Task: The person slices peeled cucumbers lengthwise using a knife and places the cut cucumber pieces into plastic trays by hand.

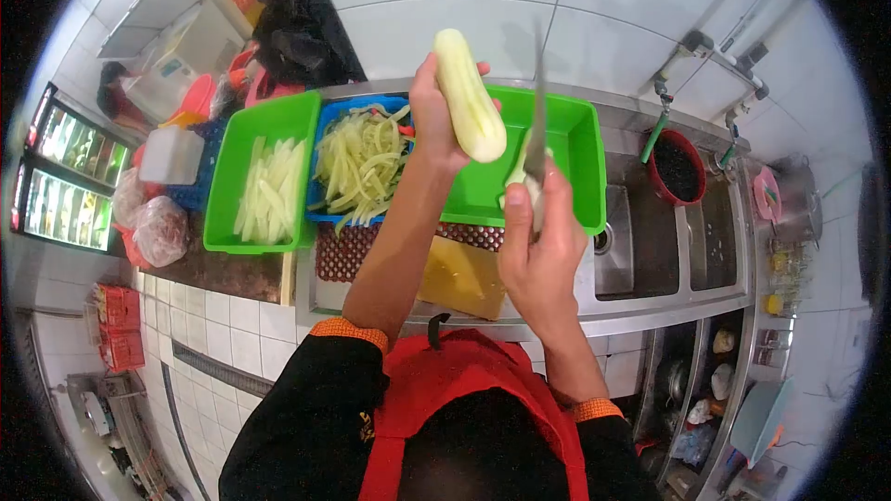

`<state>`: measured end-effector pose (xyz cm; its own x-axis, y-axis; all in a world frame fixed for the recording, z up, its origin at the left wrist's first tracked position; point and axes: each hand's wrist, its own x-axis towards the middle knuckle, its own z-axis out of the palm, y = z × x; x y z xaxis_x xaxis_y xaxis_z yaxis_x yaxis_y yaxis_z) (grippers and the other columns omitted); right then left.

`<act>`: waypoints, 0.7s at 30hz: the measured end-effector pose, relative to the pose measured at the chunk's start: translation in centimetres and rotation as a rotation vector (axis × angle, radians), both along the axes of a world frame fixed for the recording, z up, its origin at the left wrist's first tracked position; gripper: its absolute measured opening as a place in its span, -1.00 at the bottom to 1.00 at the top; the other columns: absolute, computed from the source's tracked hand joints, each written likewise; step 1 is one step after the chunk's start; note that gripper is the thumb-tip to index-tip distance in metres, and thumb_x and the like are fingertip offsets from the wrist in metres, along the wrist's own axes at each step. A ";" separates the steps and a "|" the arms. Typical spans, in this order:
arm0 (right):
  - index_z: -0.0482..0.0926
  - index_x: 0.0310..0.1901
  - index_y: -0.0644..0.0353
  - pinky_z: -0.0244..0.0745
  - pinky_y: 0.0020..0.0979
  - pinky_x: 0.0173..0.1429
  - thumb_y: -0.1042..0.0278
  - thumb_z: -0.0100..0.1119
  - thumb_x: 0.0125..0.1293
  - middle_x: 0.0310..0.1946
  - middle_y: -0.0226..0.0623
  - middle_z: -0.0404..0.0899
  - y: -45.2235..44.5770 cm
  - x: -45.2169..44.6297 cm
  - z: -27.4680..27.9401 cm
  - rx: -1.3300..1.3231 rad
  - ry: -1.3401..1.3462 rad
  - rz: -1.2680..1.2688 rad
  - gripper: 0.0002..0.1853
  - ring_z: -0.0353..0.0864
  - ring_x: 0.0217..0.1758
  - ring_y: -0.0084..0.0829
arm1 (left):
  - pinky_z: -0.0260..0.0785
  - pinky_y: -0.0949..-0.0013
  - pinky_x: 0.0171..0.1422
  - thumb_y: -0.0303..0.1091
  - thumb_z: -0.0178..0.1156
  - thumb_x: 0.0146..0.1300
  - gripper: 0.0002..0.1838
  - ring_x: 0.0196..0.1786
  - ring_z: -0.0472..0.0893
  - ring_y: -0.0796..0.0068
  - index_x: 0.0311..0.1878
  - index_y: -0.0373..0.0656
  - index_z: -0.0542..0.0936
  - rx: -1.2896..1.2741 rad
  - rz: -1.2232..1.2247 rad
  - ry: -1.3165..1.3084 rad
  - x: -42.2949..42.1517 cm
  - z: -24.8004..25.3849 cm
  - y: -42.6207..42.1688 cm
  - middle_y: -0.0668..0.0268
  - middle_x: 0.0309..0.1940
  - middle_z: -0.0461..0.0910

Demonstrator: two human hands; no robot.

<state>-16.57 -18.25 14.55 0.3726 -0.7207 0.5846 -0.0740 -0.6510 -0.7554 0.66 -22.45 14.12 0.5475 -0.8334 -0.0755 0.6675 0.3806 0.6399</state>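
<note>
A pale green peeled vegetable [469, 97] lies in my left hand [432, 116], whose fingers wrap round it from behind. My right hand [546, 246] is closed on the handle of a knife [538, 121], its blade pointing up and away from me. Behind the knife, a green tray [577, 162] holds another pale piece, partly hidden by my right hand. Green peelings [362, 162] fill a blue basket to the left of my left forearm. Cut pale sticks [272, 190] rest in a second green tray [223, 213] farther left.
A yellowish cutting board [461, 280] lies on the counter below my hands. At the right are steel sinks [640, 241] and a red bowl [677, 167] with dark contents. Plastic bags [160, 230] and a white container [171, 156] stand at the left. A tiled wall rises behind.
</note>
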 end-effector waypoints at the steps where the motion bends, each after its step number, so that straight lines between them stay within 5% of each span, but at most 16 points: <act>1: 0.34 0.09 0.45 0.48 -0.29 -0.30 0.35 0.00 0.43 -0.30 -0.01 0.59 0.4 0.1 0.1 -0.157 0.054 -0.037 -0.66 0.61 -0.36 -0.27 | 0.48 0.25 -0.57 0.07 -0.32 0.44 -0.51 -0.59 0.56 0.25 0.03 -0.13 0.40 -0.023 -0.004 0.002 -0.1 0.8 0.1 0.20 -0.29 0.56; 4: 0.28 0.06 0.41 0.46 -0.22 -0.33 0.29 -0.07 0.46 -0.37 0.10 0.55 2.0 0.4 -0.1 0.144 0.144 -0.037 -0.67 0.61 -0.41 -0.11 | 0.48 0.25 -0.58 0.01 -0.32 0.45 -0.55 -0.59 0.56 0.24 0.04 -0.14 0.39 -0.042 0.004 -0.016 -0.2 1.8 -0.1 0.18 -0.30 0.56; 11: 0.25 -0.02 0.38 0.40 -0.11 -0.47 0.32 -0.11 0.47 -0.55 0.09 0.50 1.9 1.1 -0.4 -0.042 0.166 -0.017 -0.74 0.55 -0.55 0.06 | 0.48 0.24 -0.58 0.02 -0.33 0.47 -0.54 -0.60 0.56 0.19 0.07 -0.15 0.37 -0.080 0.027 -0.107 1.2 2.7 0.0 0.16 -0.28 0.55; 14: 0.39 -0.09 0.33 0.47 -0.07 -0.41 0.41 0.07 0.35 -0.48 0.12 0.54 2.3 1.5 -0.5 -0.010 0.192 -0.058 -0.80 0.59 -0.45 0.09 | 0.48 0.23 -0.59 0.03 -0.32 0.47 -0.53 -0.58 0.57 0.18 0.06 -0.17 0.36 -0.122 0.001 -0.089 1.7 2.6 0.4 0.14 -0.26 0.54; 21: 0.40 -0.14 0.32 0.46 -0.06 -0.44 0.44 0.08 0.33 -0.50 0.10 0.52 2.6 2.9 -1.8 -0.024 0.193 -0.092 -0.83 0.56 -0.49 0.10 | 0.48 0.25 -0.55 0.06 -0.28 0.46 -0.51 -0.53 0.53 0.24 0.06 -0.19 0.36 -0.178 -0.019 -0.143 1.8 3.5 1.6 0.16 -0.24 0.51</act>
